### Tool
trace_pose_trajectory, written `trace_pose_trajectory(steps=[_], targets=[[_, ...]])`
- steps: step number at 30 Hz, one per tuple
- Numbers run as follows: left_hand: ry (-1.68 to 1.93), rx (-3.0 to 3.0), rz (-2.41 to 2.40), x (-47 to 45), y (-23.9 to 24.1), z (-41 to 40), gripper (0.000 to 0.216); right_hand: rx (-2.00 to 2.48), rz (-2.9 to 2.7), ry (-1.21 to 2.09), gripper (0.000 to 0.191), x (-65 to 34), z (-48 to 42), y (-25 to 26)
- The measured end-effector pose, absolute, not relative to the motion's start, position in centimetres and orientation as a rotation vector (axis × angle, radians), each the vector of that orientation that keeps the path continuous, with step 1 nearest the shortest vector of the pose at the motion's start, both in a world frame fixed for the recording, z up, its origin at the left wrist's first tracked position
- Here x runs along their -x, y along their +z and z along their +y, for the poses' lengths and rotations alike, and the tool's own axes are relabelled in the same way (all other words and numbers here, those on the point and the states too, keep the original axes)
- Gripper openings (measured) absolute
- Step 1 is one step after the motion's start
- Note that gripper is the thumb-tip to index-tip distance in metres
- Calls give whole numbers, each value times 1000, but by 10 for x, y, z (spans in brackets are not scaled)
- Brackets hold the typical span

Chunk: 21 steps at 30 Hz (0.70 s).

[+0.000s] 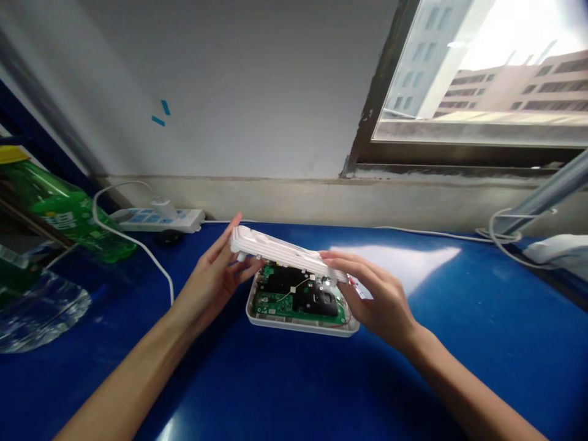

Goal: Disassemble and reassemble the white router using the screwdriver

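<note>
Bench: blue top point(413, 380).
Cover: white plastic point(275, 250), tilted above board point(298, 306) in tray point(303, 327).
Left hand point(215, 275): fingers spread, holding cover's end.
Right hand point(376, 300): fingers together, pinching other end.
Bottle point(78, 214): label unreadable.

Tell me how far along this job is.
Done: the white plastic cover is off the white base tray, baring the green circuit board. In hand: the left hand and right hand hold the cover tilted above the board. Left: unclear from this view.
</note>
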<state>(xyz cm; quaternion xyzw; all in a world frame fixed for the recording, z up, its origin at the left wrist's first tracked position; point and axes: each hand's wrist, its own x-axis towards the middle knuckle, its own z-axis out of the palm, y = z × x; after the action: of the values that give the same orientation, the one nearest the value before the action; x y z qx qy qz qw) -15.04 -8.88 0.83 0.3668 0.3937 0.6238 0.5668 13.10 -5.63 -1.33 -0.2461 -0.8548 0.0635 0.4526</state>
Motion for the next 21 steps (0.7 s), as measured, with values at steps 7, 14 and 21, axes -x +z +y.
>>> trace_pose_trajectory(steps=[7,14,21], targets=[[1401,-717,859,148,24,-98,54,537,-2381,-90,71,-142,-49,-15],[1321,-716,910,144,10,-97,70,706,-2547,328,80,-153,-56,8],[1210,-798,910,143,7,-99,75,798,-2587,303,90,-155,-56,9]])
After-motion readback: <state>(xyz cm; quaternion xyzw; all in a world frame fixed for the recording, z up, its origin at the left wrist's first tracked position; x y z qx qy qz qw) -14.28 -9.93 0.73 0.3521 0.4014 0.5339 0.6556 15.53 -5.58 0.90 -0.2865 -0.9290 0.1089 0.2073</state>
